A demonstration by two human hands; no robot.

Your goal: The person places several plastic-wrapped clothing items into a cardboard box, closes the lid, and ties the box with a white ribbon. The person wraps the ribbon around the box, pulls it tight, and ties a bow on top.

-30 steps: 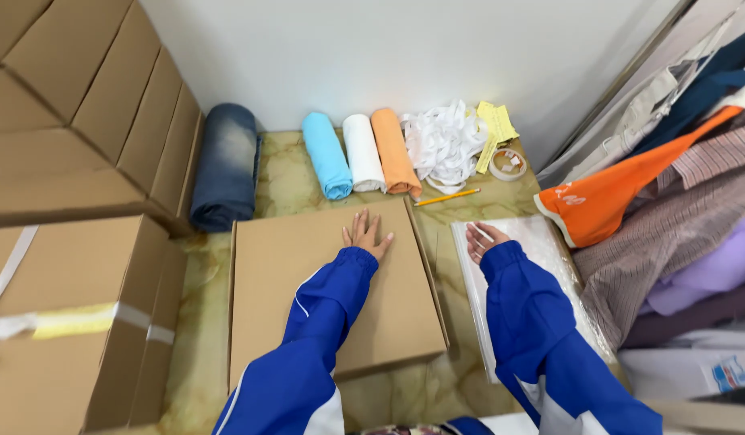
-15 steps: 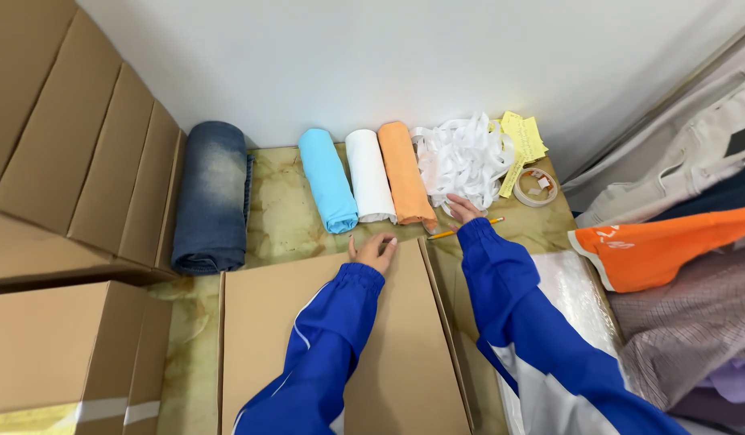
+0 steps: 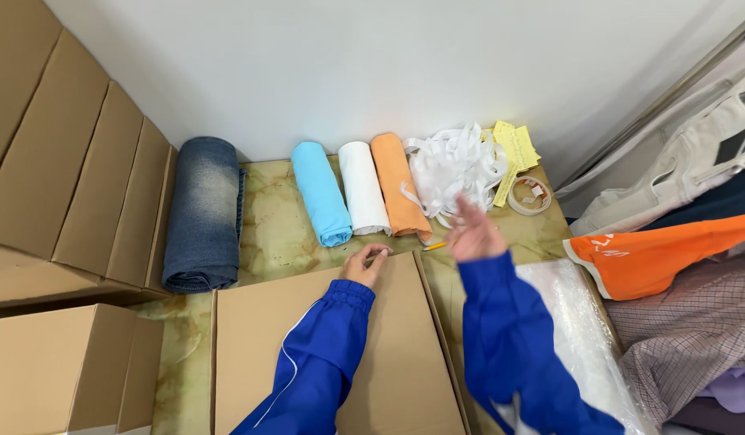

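Note:
My left hand (image 3: 366,264) rests on the far edge of a flat brown cardboard sheet (image 3: 389,370), fingers curled at the rim, just short of the white fabric roll (image 3: 363,187). My right hand (image 3: 472,234) is raised above the floor, open and blurred, holding nothing, in front of the orange roll (image 3: 397,184) and a heap of white strips (image 3: 455,165). A yellow pencil (image 3: 434,246) lies on the floor below that hand. A light blue roll (image 3: 320,192) lies left of the white one. Both arms wear blue sleeves.
A rolled pair of jeans (image 3: 203,211) lies at the left beside stacked cardboard boxes (image 3: 66,177). Yellow paper slips (image 3: 513,149) and a tape roll (image 3: 529,195) sit at the back right. Clear plastic bags (image 3: 582,338) and piled clothes, one orange (image 3: 654,254), fill the right.
The view has tilted up toward the wall. My right hand left the plastic bag, went forward toward the pencil, and now lifts open. My left hand stayed on the cardboard's far edge.

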